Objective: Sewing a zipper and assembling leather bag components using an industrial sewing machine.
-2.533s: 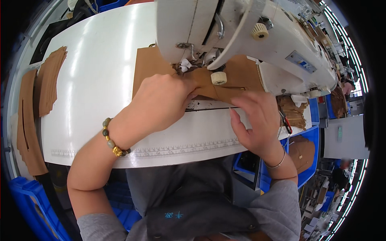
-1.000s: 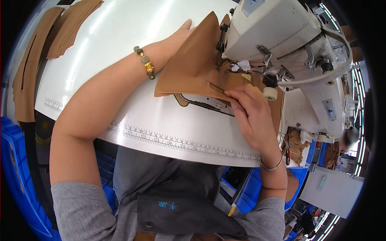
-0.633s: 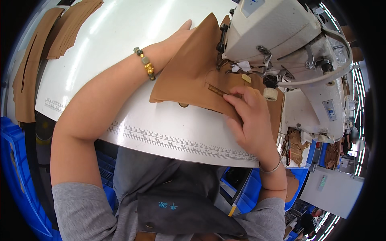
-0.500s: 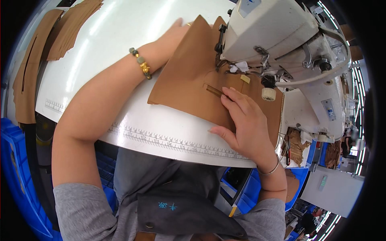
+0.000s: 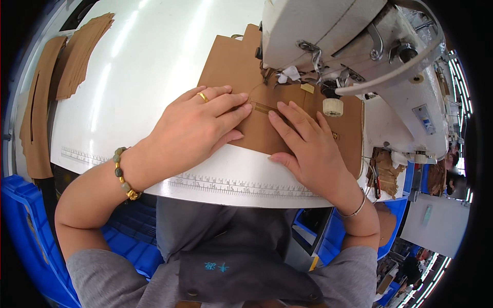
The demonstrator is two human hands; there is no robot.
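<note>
A flat brown fabric or leather-like panel (image 5: pixel 231 64) lies on the white table under the head of a sewing machine (image 5: pixel 323 36). In its middle is a narrow slot with a zipper (image 5: pixel 263 107) showing through. My left hand (image 5: pixel 197 120) rests flat on the panel's left part, fingers stretched, their tips just left of the slot. On the other side my right hand (image 5: pixel 310 146) lies with spread fingers, tips close to the slot's right end. A small metal zipper pull (image 5: pixel 336 136) shows beside it. The presser foot (image 5: pixel 267 76) is just beyond the slot.
Stacked brown pieces (image 5: pixel 84 56) lie at the far left, beside a long slotted brown strip (image 5: pixel 38 113). A printed ruler (image 5: pixel 236 186) runs along the table's front edge. Blue crates (image 5: pixel 36 220) stand below left. Scissors-like handles (image 5: pixel 376 182) and brown scraps lie at right.
My left hand has come back from the panel's far side to lie on top, near the slot. The panel's raised left part now lies flat. My right hand stays beside the slot.
</note>
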